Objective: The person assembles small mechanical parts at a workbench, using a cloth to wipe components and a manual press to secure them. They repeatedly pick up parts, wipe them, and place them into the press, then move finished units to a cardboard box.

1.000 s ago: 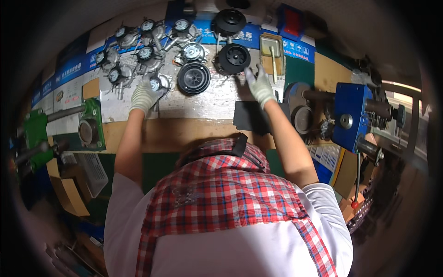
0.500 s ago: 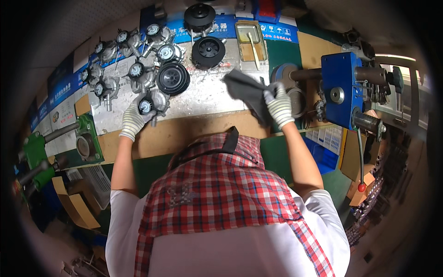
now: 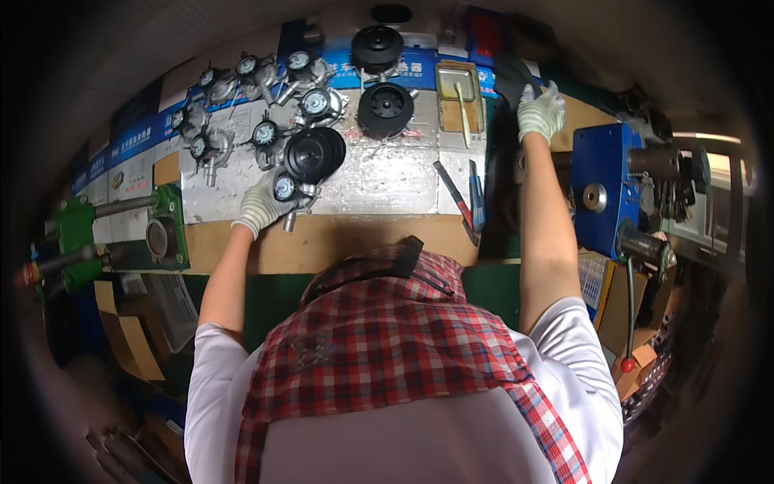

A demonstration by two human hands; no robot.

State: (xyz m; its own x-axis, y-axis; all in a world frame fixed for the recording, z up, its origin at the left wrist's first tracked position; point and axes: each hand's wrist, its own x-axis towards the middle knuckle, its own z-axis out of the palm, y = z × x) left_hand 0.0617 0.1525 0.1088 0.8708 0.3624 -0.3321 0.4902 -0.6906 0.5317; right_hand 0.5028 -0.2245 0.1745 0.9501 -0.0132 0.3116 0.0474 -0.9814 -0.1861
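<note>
My left hand (image 3: 260,206), in a striped white knit glove, is closed on the near edge of a metal blower-motor housing (image 3: 306,196) with a round, pale-centred motor face. A black fan wheel (image 3: 310,153) lies just beyond it, partly overlapping it. Farther left and back stand several similar metal motor housings (image 3: 264,133). My gloved right hand (image 3: 542,113) is stretched out to the far right, its fingers gripping a dark cloth (image 3: 514,79), which is blurred by motion. A red-and-black utility knife (image 3: 457,200) and a blue utility knife (image 3: 476,198) lie on the bench's right side.
Two more black fan wheels (image 3: 387,110) sit at the back middle. Beside them is a shallow metal tray (image 3: 443,121) with a pale-handled brush (image 3: 463,114). A blue press (image 3: 601,173) with a red-knobbed lever stands on the right, a green fixture (image 3: 167,226) on the left.
My right hand has carried the dark cloth away to the far right, and the two utility knives now show. My left hand stays at the same housing. The view has shifted slightly.
</note>
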